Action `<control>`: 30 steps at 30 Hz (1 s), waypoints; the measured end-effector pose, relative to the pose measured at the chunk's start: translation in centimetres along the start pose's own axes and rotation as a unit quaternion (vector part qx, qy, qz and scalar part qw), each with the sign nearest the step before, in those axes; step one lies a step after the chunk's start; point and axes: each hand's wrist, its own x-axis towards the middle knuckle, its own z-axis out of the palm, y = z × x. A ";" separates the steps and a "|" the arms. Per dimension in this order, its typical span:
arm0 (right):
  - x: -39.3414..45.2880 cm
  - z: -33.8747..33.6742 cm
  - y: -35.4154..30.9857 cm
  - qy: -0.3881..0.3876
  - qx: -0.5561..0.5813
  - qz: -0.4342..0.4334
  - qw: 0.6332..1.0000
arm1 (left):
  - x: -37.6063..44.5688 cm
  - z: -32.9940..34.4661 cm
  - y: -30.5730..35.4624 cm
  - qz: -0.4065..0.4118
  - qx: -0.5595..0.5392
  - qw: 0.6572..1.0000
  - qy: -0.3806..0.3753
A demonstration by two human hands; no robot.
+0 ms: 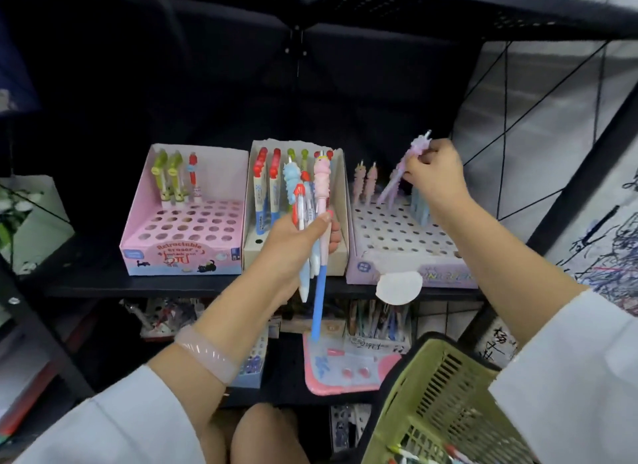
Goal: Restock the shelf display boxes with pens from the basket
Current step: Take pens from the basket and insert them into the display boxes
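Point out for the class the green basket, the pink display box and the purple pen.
green basket (445, 394), head view, on its slatted wall.
pink display box (186, 222), head view, on its holed top.
purple pen (397, 177), head view, on its barrel.

A pale bangle (207, 358) sits at seven o'clock; a round white tag (398, 288) hangs near centre; scribbled paper (607, 249) at three o'clock.

The left display box (183, 229) is pink, the right display box (407, 242) is lilac, the basket (438, 405) at five o'clock is olive green, and the sleeves (569, 377) are white.
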 end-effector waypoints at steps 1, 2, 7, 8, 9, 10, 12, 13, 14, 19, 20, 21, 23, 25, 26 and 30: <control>1.1 -0.3 0.4 0.018 -0.057 -0.018 0.998 | 0.5 0.3 0.2 0.001 -0.003 1.000 0.000; 2.0 -0.4 0.8 0.030 -0.102 -0.033 0.994 | 1.0 0.5 0.3 0.000 -0.004 1.000 0.000; 4.3 -0.7 2.8 0.005 -0.254 -0.047 0.966 | 2.6 1.3 0.2 -0.005 0.012 1.000 -0.002; 4.4 -0.6 3.2 -0.004 -0.272 -0.051 0.961 | 2.8 1.4 0.1 -0.006 0.013 1.000 -0.001; 4.5 -0.6 3.3 -0.008 -0.283 -0.055 0.957 | 3.0 1.4 0.0 -0.008 0.014 1.000 0.000; 4.6 -0.6 3.5 -0.011 -0.290 -0.059 0.955 | 3.1 1.4 -0.1 -0.010 0.014 1.000 0.001; 5.1 -0.5 3.6 -0.017 -0.291 -0.064 0.954 | 3.4 1.4 -0.3 -0.014 0.013 1.000 0.004; 5.3 -0.5 3.7 -0.020 -0.287 -0.068 0.955 | 3.6 1.5 -0.4 -0.015 0.013 1.000 0.005; 5.6 -0.5 3.9 -0.021 -0.282 -0.072 0.957 | 3.7 1.5 -0.5 -0.014 0.014 1.000 0.006; 6.2 -0.1 5.1 -0.022 -0.342 -0.077 0.936 | 3.9 1.5 -0.7 -0.021 0.002 1.000 -0.004; 6.3 0.2 5.3 -0.026 -0.369 -0.086 0.925 | 3.9 1.5 -0.7 -0.022 0.000 1.000 -0.005; 6.4 0.3 5.4 -0.024 -0.398 -0.100 0.912 | 4.0 1.5 -0.7 -0.023 -0.002 1.000 -0.004; 6.6 0.5 5.3 -0.003 -0.463 -0.134 0.876 | 4.0 1.4 -0.7 -0.026 -0.004 1.000 -0.002; 6.8 0.4 5.4 0.012 -0.514 -0.139 0.846 | 3.9 1.3 -0.8 -0.028 -0.004 1.000 -0.002; 7.0 0.4 5.3 0.014 -0.520 -0.124 0.845 | 3.8 1.2 -0.7 -0.029 -0.005 1.000 -0.002; 7.5 0.1 5.2 -0.010 -0.511 -0.058 0.858 | 3.4 1.2 -0.6 -0.031 -0.014 0.999 -0.002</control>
